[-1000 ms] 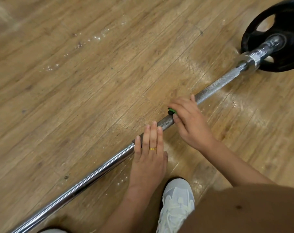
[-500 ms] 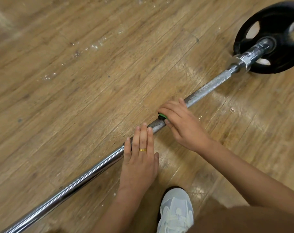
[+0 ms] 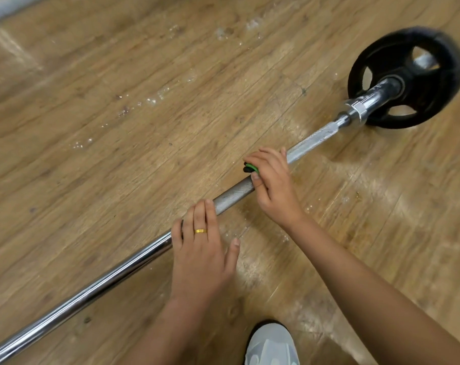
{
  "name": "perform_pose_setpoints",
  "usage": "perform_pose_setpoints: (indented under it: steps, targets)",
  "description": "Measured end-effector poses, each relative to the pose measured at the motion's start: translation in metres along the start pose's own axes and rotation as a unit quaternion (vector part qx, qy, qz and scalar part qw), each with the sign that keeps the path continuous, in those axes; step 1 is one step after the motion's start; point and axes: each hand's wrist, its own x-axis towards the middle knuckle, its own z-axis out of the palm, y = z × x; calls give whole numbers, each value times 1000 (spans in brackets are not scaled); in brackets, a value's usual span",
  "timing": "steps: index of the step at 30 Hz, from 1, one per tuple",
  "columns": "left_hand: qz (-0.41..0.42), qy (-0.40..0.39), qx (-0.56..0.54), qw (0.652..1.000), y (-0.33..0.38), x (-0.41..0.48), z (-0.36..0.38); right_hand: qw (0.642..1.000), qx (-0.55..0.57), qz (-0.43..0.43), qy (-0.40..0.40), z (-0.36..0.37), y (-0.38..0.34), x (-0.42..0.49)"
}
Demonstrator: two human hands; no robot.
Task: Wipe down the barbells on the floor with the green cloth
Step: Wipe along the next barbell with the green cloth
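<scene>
Green cloth (image 3: 250,167) is nearly all hidden. Only a small wad w/ a dark edge pokes out from under the R hand (image 3: 273,185), whose fingers curl over the bar (image 3: 234,193) and pinch the cloth to it, thumb on the near side. That spot is on the knurled grey part, well short of the plate (image 3: 450,75). L hand (image 3: 201,254), farther from the plate, lies flat across the bar, fingers straight & pressed together, thumb spread to the side, ring (image 3: 200,231) on one finger; prob. just steadying. Progress, as a guess: mid-wipe on this bar, half done at best. Can't tell by look which part is clean, since the knurl either side of the cloth is the same dull grey. Likely left: knurl up to the collar (image 3: 358,108) by the plate, maybe the plate itself, plus the long chrome run leading away from the plate, far end out of frame. Task says barbells, plural; only one shows, so the rest can't be judged. Floor (image 3: 118,75): wood-look planks, worn, w/ pale scuffed patches near the plate & by the hands, and white specks (image 3: 155,98) on the bar's far side. Shoe (image 3: 272,346), pale grey, sits at the bottom edge, well away from the plate. Pale strip (image 3: 2,6) in the corner farthest from the plate; can't tell what it is. No walls visible.
</scene>
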Motion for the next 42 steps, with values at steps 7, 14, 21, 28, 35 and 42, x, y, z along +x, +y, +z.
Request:
perform_pose_setpoints:
  steps: [7, 14, 21, 28, 35, 42]
  targets:
    - [-15, -2, 9, 1000, -22, 31, -7, 1000, 4, -3, -16, 17, 1, 37]
    - [-30, 3, 6, 1000, -41, 60, -13, 999, 5, -17, -29, 31, 0, 72]
    - [-20, 16, 1, 1000, -64, 83, -16, 994, -14, -71, -79, 40, 2, 100]
    - [-58, -36, 22, 997, -62, 104, -25, 988, -36, -56, -137, 45, -2, 121]
    - [-86, -151, 20, 984, -43, 124, -45, 987, -40, -36, -152, 46, -1, 125]
    - [111, -288, 130, 942, -62, 128, -75, 986, -38, -39, -158, 47, 2, 126]
